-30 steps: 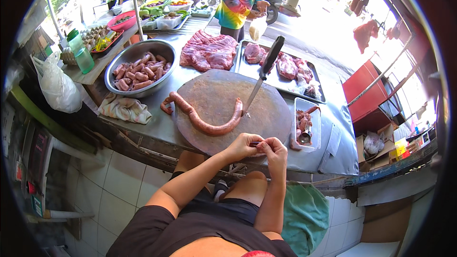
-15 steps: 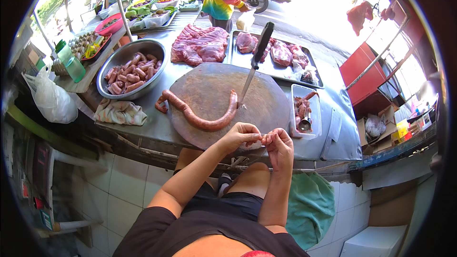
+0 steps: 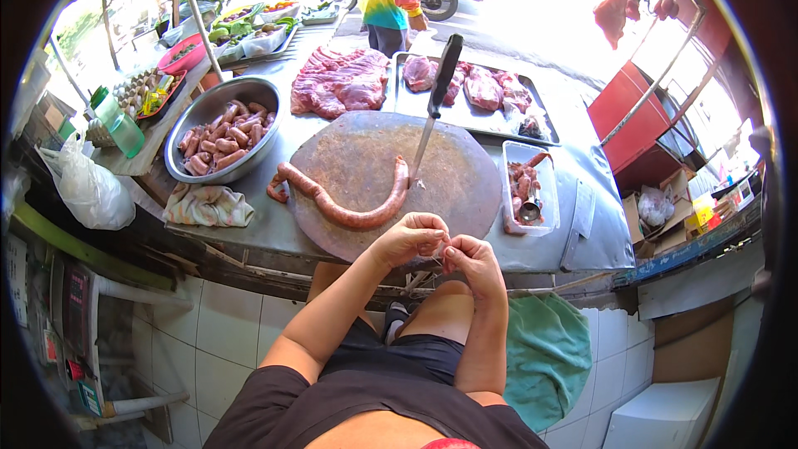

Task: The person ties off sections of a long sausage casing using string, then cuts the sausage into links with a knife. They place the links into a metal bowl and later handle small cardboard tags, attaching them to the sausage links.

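My left hand (image 3: 420, 237) and my right hand (image 3: 467, 259) are closed, pinching a thin pale strand (image 3: 437, 254) just over the near edge of the round, stained chopping board (image 3: 449, 183). A long sausage (image 3: 357, 214) lies curved on the board, its left end reaching over the edge. A black-handled knife (image 3: 439, 87) stands upright in the board beside the sausage's right end. A steel bowl (image 3: 179, 122) of short sausage links (image 3: 226, 141) is at the left, with a cloth (image 3: 208, 206) below it. A plastic container (image 3: 524, 187) with meat pieces and a spoon sits at the right.
Behind the board lie a meat slab (image 3: 337, 83) and a steel tray (image 3: 499, 125) of cuts. Vegetables, eggs and a white bag (image 3: 91, 191) are at the left. A person in tie-dye (image 3: 382, 0) stands by a motorcycle (image 3: 436, 0). A red box (image 3: 619, 125) is at the right.
My hands have shifted slightly, my left fingers rising and the thin strand between them showing more. The person in tie-dye has moved leftward and turned. The view has shifted a little.
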